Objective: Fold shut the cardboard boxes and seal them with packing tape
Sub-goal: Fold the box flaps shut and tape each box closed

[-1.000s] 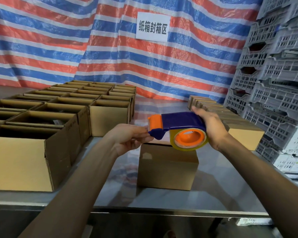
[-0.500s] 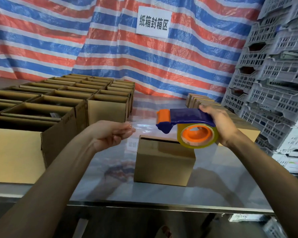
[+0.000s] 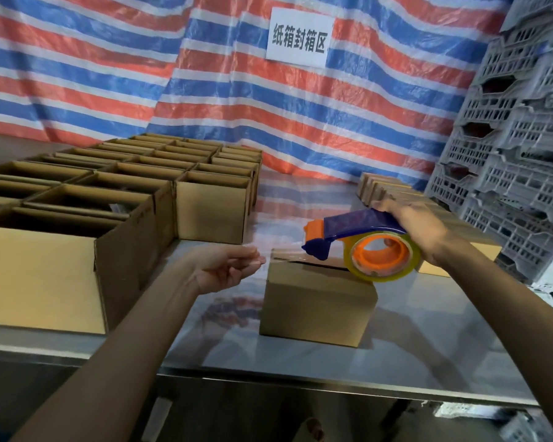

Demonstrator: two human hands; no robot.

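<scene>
sealing step: the right hand grips the tape dispenser over the folded box mid-table. the left hand hovers beside it; whether it pinches tape, i cannot tell. next probably calls for pressing tape along the seam.

Ahead of you, a white rectangular paper sign on the red, white and blue striped tarpaulin reads "纸箱封箱区". Dark marks on your nearest brown open cardboard box are unreadable.
</scene>
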